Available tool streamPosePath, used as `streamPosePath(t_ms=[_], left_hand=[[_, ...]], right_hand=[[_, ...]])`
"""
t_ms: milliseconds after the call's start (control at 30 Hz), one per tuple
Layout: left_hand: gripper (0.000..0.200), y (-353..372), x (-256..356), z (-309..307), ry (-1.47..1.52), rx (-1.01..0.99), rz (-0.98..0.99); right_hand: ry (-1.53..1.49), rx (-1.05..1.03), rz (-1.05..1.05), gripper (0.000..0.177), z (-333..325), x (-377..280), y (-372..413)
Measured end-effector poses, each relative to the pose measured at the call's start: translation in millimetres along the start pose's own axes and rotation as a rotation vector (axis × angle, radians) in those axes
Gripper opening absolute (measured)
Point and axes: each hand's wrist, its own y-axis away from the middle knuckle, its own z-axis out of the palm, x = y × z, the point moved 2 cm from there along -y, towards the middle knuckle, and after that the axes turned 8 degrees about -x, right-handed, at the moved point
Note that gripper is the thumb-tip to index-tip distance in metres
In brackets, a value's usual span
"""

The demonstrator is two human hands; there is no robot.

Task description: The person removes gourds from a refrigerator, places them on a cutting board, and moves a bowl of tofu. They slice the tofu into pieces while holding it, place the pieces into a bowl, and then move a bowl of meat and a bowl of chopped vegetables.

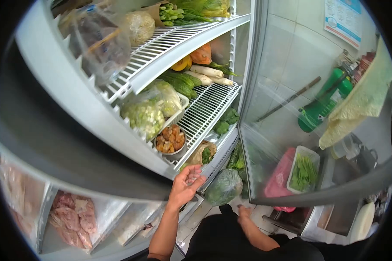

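My left hand (pixel 188 182) is held out in front of the open fridge, fingers loosely curled and thumb apart, with nothing visible in it. Just beyond it, low in the fridge, is a brown paper bag (pixel 197 156) with green leaves in it. Above that, on the wire shelf, stands a metal bowl of brown chunks (pixel 170 140). A plastic bag of round green produce (pixel 223 187) lies to the right of the hand, at the fridge's foot. My right hand (pixel 245 212) hangs low beside my dark clothing; its fingers are small and partly hidden.
Shelves hold bagged chopped greens (pixel 148 111), cucumbers (pixel 178 82) and white radishes (pixel 211 74). The glass door (pixel 283 100) stands open on the right; a white tray of greens (pixel 304 169) shows through it. A case with packed meat (pixel 74 217) is at lower left.
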Motion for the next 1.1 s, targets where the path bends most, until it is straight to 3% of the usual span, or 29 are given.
streamPosePath(t_ms=[33,67,133,167,200,333,400,500,533,600,633,700,733,800,967,1033,1100], left_hand=[[0.039,-7,-1,-2,0.000,0.012,-0.027],[0.040,-13,-1,-4,-0.001,0.023,-0.058],[0.042,-24,-2,-6,-0.001,0.030,-0.088],[0.042,-29,-6,-8,0.028,0.040,-0.103],[0.042,-33,-8,-8,0.059,0.047,-0.118],[0.040,-34,-15,-6,0.195,0.021,-0.172],[0.035,-31,-23,1,0.213,0.026,-0.178],[0.033,-26,-47,16,0.158,-0.039,-0.247],[0.033,-26,-56,22,0.111,-0.075,-0.264],[0.034,-29,-70,39,0.126,-0.077,-0.335],[0.033,-31,-79,46,0.150,-0.082,-0.400],[0.032,-41,-84,58,0.174,-0.086,-0.463],[0.032,-46,-87,63,0.173,-0.094,-0.465],[0.032,-57,-92,66,0.169,-0.101,-0.465],[0.032,-75,-89,69,0.072,-0.118,-0.454],[0.032,-78,-95,68,0.103,-0.101,-0.455],[0.032,-78,-100,64,0.141,-0.087,-0.462]], right_hand=[[0.149,-0.059,-0.107,0.081,31,-4,-4],[0.125,-0.131,-0.347,0.072,60,-35,9],[0.206,-0.203,-0.789,0.050,111,-141,38],[0.188,-0.229,-1.111,0.047,137,-188,28],[0.148,-0.166,-1.257,0.041,165,-236,18],[0.191,-0.109,-1.554,0.033,235,-432,20],[0.256,0.008,-1.759,0.033,268,-499,11],[0.465,0.062,-1.899,0.041,313,-568,-5],[0.817,0.090,-1.665,0.038,327,-587,-10],[1.185,0.258,-1.611,0.036,343,-604,-9],[1.179,0.248,-1.615,0.036,350,-612,-9],[1.479,0.202,-1.464,0.042,361,-627,-12],[1.476,0.202,-1.469,0.042,360,-635,-13],[1.551,-0.003,-1.440,0.040,352,-649,-4],[1.417,-0.119,-1.409,0.043,351,-669,8],[1.378,-0.259,-1.293,0.047,344,-675,23],[1.359,-0.252,-1.275,0.049,333,-679,39]])
